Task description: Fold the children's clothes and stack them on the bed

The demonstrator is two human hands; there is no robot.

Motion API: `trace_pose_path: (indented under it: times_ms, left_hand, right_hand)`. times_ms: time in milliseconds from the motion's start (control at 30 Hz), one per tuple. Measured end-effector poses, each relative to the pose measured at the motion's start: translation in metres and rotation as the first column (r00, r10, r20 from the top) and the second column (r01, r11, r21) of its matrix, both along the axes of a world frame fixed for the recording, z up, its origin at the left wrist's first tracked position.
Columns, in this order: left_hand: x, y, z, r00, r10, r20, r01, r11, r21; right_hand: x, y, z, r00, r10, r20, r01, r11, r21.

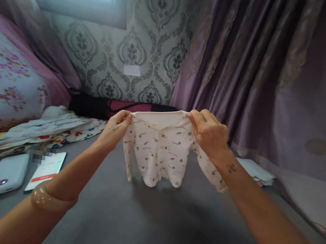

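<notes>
A small white long-sleeved top (158,150) with a scattered print hangs above the grey bed sheet (120,219), its neckline stretched between my two hands. My left hand (118,126) pinches the shoulder on the left side, fingers closed on the cloth. At the other shoulder, my right hand (208,132) grips the fabric near the collar. One sleeve dangles below my left hand; the other hangs behind my right wrist. The lower edge of the top is uneven and wavy.
At the left lie a white power bank (7,174) with a cable, a phone (47,171) and piled clothes (54,128). A folded white cloth (253,171) rests at the right, beside the purple curtain (240,60). A dark bag (90,105) lies along the wall.
</notes>
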State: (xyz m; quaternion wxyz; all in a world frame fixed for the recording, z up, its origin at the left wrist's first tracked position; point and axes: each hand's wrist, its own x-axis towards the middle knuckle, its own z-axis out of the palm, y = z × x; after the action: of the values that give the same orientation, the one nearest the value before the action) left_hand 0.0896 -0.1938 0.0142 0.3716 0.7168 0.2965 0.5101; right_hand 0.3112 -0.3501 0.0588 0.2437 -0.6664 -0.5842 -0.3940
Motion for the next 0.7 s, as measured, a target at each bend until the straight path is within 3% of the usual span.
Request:
trace_pose_path:
  times_ms: [67,133,200,267,300,367,467,567,700]
  left_hand:
    - [0.004,-0.001,0.0,0.983,0.18,-0.042,-0.169,0.966,0.193]
    - [0.0,-0.003,0.003,0.939,0.33,-0.091,-0.269,0.876,0.401]
    - [-0.01,-0.006,0.012,0.916,0.369,-0.158,-0.228,0.802,0.552]
    - [-0.026,-0.011,0.026,0.927,0.29,-0.236,-0.09,0.785,0.613]
    - [-0.034,-0.014,0.035,0.938,0.234,-0.255,-0.033,0.794,0.607]
    - [-0.05,-0.022,0.05,0.966,0.159,-0.203,-0.026,0.843,0.538]
    - [-0.065,-0.026,0.061,0.984,0.101,-0.149,-0.049,0.947,0.318]
    - [-0.065,-0.015,0.053,0.965,0.038,-0.259,0.042,0.954,0.297]
    - [-0.056,0.006,0.034,0.959,0.053,-0.278,0.057,0.925,0.375]
  right_hand:
    - [0.003,-0.001,0.002,1.0,0.017,-0.019,-0.017,1.0,-0.025]
    - [0.006,-0.003,0.005,0.993,0.074,-0.089,-0.079,0.996,-0.049]
    - [0.008,-0.007,0.012,0.963,0.176,-0.204,-0.189,0.981,-0.045]
    - [0.009,-0.017,0.021,0.892,0.282,-0.353,-0.307,0.952,-0.014]
    - [0.008,-0.023,0.027,0.841,0.322,-0.434,-0.355,0.935,0.007]
    - [0.004,-0.036,0.035,0.724,0.363,-0.587,-0.422,0.906,0.039]
    - [0.0,-0.046,0.035,0.557,0.374,-0.742,-0.538,0.843,0.021]
    - [0.002,-0.034,0.022,0.528,0.351,-0.773,-0.641,0.762,-0.092]
    - [0.009,-0.011,0.008,0.493,0.359,-0.792,-0.645,0.763,-0.056]
